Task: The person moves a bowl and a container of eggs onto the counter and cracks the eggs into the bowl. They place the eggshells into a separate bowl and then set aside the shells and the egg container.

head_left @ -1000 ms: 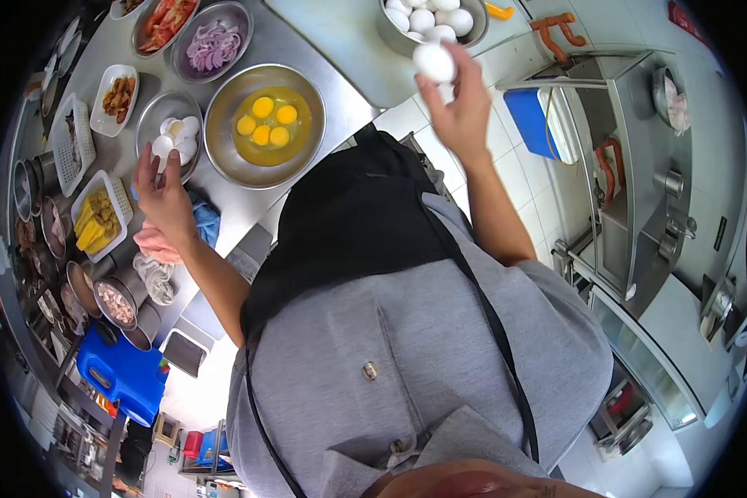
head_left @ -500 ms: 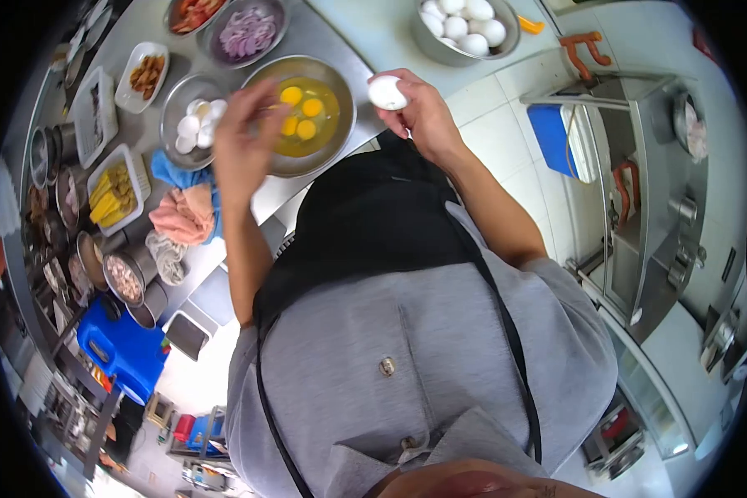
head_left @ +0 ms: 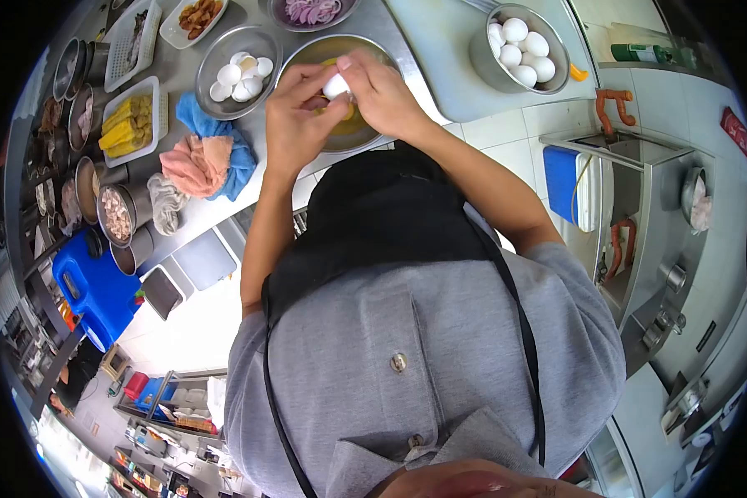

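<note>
We hold a white egg (head_left: 335, 86) above the metal bowl (head_left: 358, 139), between our left hand (head_left: 297, 118) and our right hand (head_left: 386, 98), the fingers of both curled closely about it and hiding so much of the shell that we cannot tell whether it is cracked. We judge it light, its shell stiff yet brittle and probably slippery if wet, so a hard squeeze could crush it. Its rounded sides seem our best hold, with fingertips spread on either side and gentle, even pressure.
</note>
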The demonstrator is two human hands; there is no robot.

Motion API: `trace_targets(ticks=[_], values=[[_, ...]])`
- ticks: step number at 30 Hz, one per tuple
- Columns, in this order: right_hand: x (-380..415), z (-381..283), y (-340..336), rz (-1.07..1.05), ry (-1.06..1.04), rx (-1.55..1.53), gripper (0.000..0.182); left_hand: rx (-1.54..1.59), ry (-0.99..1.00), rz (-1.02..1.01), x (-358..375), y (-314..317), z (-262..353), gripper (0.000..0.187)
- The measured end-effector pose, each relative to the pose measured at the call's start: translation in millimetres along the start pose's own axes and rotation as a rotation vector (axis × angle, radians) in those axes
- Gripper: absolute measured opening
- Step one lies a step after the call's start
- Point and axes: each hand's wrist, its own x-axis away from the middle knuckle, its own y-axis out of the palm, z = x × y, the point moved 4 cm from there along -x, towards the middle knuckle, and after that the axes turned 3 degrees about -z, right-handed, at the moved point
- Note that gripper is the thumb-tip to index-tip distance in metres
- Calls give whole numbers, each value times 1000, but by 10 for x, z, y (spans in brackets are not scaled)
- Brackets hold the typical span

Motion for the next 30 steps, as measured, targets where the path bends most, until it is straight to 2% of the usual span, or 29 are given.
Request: trace_targets(ticks=[2,6,9,11,12,14,18,20,24,26,27,29,30], values=[[-37,13,29,-18,-60,99,42,-123,14,64,16,-15,-75,38],[-103,16,8,-94,-55,146,40,-85,-4,53,1,-98,-203,39],[-137,-21,-30,-115,-152,197,38,-47,-57,20,-19,-198,-229,38],[-156,-116,-62,-207,-189,523,38,-229,97,-85,-58,-224,-124,37],[-167,-158,-101,-206,-185,522,38,-228,95,-89,-68,-257,-110,37],[-204,-239,-120,-256,-297,804,40,-458,271,-156,-100,-268,-4,40],[-258,-293,-117,-167,-442,749,35,-373,158,-173,-147,-251,119,45],[-274,-277,-76,-137,-352,741,39,-236,113,-82,-175,-250,123,48],[-295,-255,-29,-159,-281,648,42,-268,79,-197,-196,-303,43,47],[-307,-199,-26,-175,-256,379,45,-238,106,-198,-209,-304,11,49],[-300,-183,-40,-156,-244,397,45,-220,120,-214,-215,-285,-18,49],[-258,-207,-73,-85,-291,213,54,-59,93,-141,-194,-319,-58,46],[-254,-186,-106,-114,-210,159,57,-22,22,-160,-177,-325,-55,48]])
